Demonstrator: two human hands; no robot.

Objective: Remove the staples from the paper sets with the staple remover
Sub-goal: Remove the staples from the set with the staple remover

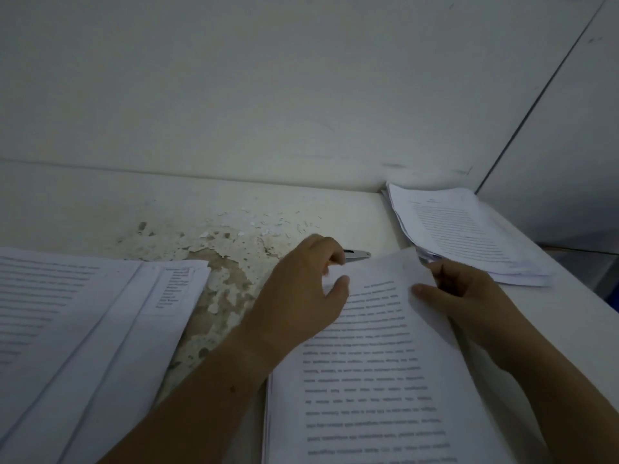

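Observation:
A printed paper set (375, 363) lies in front of me on the table. My left hand (301, 293) grips the staple remover (356, 255), whose metal tip pokes out past the fingers near the set's top edge; its thumb rests on the page. My right hand (465, 296) pinches the top right corner of the top sheet, which is lifted and curled. I see no staple in the set; the corner is blurred.
A fanned stack of papers (77, 329) lies at the left. Another pile of papers (469, 232) sits at the back right by the wall corner. Small pulled staples and paint flakes (274, 226) litter the worn table surface (221, 289) behind my hands.

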